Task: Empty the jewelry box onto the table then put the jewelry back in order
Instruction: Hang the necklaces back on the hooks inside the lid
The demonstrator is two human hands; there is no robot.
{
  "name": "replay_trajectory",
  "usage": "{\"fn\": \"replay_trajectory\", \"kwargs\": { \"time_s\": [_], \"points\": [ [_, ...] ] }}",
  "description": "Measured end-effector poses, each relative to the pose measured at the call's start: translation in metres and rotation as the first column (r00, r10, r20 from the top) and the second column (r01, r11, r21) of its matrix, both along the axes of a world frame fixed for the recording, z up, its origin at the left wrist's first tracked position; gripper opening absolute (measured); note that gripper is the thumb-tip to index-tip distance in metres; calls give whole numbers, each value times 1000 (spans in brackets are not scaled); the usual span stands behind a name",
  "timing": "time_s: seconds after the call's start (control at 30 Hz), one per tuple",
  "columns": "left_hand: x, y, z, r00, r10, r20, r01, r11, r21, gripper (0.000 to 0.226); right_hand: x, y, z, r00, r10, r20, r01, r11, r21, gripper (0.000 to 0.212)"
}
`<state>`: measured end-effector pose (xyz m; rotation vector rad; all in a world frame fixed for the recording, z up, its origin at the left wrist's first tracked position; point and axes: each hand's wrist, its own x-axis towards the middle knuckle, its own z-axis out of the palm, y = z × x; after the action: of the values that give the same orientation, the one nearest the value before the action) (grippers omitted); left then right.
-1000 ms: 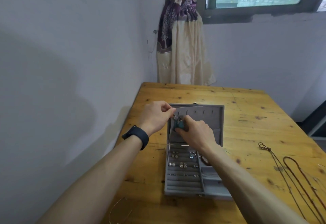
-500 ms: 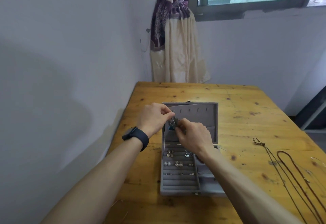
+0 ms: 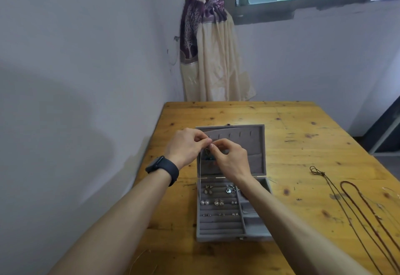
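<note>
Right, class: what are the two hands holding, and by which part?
The left hand and right hand pinch a thin necklace near its upper end, above its teal pendant, in front of the lid.

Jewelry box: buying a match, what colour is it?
The rectangular felt-lined jewelry box is grey; head view.

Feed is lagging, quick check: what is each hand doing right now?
Left hand: pinching the necklace.
Right hand: pinching the same necklace.
</note>
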<state>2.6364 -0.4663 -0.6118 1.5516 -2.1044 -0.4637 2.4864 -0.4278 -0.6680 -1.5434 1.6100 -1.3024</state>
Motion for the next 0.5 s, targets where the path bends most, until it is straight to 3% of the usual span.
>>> {"fn": "replay_trajectory", "kwargs": {
  "time_s": [0.17,0.3,0.4,0.5],
  "points": [
    [2,2,3,1000,7,-20,-7,1000,-18,22,4,-1,-3,998,-10,68,11,1000,-5,17],
    [5,4,7,991,95,-91,-109,982,-157,14,1,-6,-2,994,-52,99,50,999,22,12],
    [6,1,5,988,92,-124,-108,985,-138,33,0,-7,0,992,-67,109,60,996,62,11],
    [3,-5,2,992,35,-119,-30,998,46,60,0,-9,1,994,-66,92,58,995,86,13]
  ]
}}
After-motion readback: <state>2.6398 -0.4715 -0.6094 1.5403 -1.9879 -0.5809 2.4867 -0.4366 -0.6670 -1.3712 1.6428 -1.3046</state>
